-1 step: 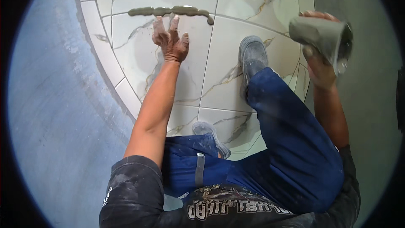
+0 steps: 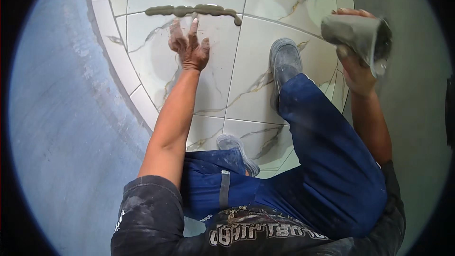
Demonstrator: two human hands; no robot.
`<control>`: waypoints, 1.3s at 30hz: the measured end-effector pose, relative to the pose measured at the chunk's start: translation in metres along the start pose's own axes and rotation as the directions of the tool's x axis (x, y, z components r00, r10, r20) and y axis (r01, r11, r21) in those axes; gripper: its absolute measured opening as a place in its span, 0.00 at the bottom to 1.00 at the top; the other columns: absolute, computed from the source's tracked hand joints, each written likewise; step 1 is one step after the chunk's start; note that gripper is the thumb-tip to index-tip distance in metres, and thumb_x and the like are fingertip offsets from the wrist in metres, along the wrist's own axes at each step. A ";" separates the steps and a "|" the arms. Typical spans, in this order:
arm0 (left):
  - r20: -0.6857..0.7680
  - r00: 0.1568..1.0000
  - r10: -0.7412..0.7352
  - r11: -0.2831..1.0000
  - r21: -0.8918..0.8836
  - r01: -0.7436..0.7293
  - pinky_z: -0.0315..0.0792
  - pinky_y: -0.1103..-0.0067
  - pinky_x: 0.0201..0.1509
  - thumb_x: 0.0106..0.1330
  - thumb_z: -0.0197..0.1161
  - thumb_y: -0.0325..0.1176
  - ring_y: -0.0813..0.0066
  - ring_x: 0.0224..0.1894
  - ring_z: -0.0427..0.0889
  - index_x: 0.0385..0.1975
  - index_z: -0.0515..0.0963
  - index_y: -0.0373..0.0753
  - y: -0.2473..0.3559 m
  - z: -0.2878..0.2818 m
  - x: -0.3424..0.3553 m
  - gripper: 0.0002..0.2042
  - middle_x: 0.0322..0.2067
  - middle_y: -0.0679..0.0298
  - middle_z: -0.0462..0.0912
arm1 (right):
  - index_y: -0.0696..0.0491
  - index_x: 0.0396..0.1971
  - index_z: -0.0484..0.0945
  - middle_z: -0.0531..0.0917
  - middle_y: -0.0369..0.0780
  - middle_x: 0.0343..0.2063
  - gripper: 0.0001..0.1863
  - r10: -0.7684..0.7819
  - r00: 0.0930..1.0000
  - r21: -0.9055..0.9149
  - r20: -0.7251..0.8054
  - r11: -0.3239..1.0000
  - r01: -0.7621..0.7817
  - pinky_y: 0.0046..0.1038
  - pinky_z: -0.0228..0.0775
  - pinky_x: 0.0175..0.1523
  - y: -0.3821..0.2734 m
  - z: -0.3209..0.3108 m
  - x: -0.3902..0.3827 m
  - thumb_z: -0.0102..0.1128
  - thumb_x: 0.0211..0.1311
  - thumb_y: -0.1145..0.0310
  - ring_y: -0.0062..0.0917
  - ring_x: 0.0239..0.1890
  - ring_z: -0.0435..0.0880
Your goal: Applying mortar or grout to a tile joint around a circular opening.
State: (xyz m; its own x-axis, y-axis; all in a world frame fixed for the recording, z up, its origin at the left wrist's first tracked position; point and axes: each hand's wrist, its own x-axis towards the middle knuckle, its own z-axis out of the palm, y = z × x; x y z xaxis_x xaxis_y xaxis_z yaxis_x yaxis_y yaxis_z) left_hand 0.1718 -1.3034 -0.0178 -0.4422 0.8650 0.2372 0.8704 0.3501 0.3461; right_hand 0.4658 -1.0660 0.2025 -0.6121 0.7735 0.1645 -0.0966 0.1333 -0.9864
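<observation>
A wavy line of wet grey-green grout point(image 2: 208, 9) lies along a joint between white marble-look floor tiles point(image 2: 208, 47); its right end bends down at a crossing joint. My left hand point(image 2: 189, 47) reaches to the near side of this line. Its fingers are apart, with whitish smears on them, and the fingertips come up close to the grout; whether they touch it I cannot tell. Off to the right, my right hand point(image 2: 359, 77) grips a grout-smeared cup point(image 2: 348, 31) tipped on its side, mouth to the right. Some of its fingers are hidden behind the cup.
My shoes point(image 2: 286, 61) rest on the tiles, one ahead of the other, and my bent knee in blue trousers point(image 2: 327, 137) stands between my arms. A narrow tile border point(image 2: 113, 42) edges the left, beside a bluish surface point(image 2: 57, 114). Grey surface point(image 2: 417, 151) lies right.
My right hand and the cup have shifted slightly up and left. My left hand has barely moved, and the grout line looks the same.
</observation>
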 end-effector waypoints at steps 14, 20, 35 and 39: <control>-0.307 0.929 -0.207 0.975 0.013 0.222 0.39 0.39 0.70 0.70 0.43 0.63 0.35 0.75 0.41 0.72 0.58 0.54 -0.034 -0.012 0.020 0.34 0.75 0.47 0.42 | 0.56 0.63 0.63 0.76 0.46 0.55 0.40 0.069 0.996 -0.125 0.062 0.990 -0.061 0.45 0.70 0.66 -0.028 -0.002 -0.025 0.77 0.53 0.66 0.38 0.62 0.75; -0.385 0.874 -0.297 0.937 0.059 0.345 0.39 0.38 0.69 0.71 0.43 0.60 0.31 0.74 0.38 0.71 0.57 0.44 -0.039 -0.014 0.042 0.35 0.73 0.41 0.39 | 0.58 0.63 0.62 0.76 0.48 0.55 0.42 0.040 0.997 -0.233 0.071 0.972 -0.022 0.45 0.69 0.67 -0.032 -0.008 -0.015 0.77 0.55 0.58 0.39 0.60 0.76; -0.091 0.994 0.061 0.988 0.148 -0.047 0.42 0.40 0.68 0.70 0.49 0.60 0.37 0.74 0.44 0.68 0.62 0.50 0.014 0.030 0.047 0.32 0.70 0.43 0.48 | 0.57 0.60 0.64 0.77 0.47 0.53 0.41 0.022 1.000 -0.237 0.006 0.971 -0.020 0.46 0.72 0.66 -0.032 -0.010 -0.008 0.79 0.53 0.56 0.38 0.58 0.78; -0.039 0.962 0.269 0.912 -0.311 -0.267 0.55 0.57 0.63 0.65 0.60 0.52 0.50 0.66 0.59 0.56 0.71 0.53 0.060 0.021 0.031 0.22 0.64 0.55 0.63 | 0.58 0.62 0.62 0.76 0.50 0.54 0.43 0.014 1.000 -0.250 -0.013 0.968 -0.017 0.44 0.72 0.65 -0.028 -0.020 -0.012 0.77 0.53 0.57 0.40 0.59 0.78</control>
State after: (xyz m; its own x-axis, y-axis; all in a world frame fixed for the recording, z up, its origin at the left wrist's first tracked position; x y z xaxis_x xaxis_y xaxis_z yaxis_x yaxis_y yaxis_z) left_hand 0.2147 -1.2483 -0.0088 -0.2000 0.9126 0.3565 0.8447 -0.0238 0.5347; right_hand 0.4912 -1.0670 0.2284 -0.6033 0.7832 0.1503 0.1133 0.2708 -0.9560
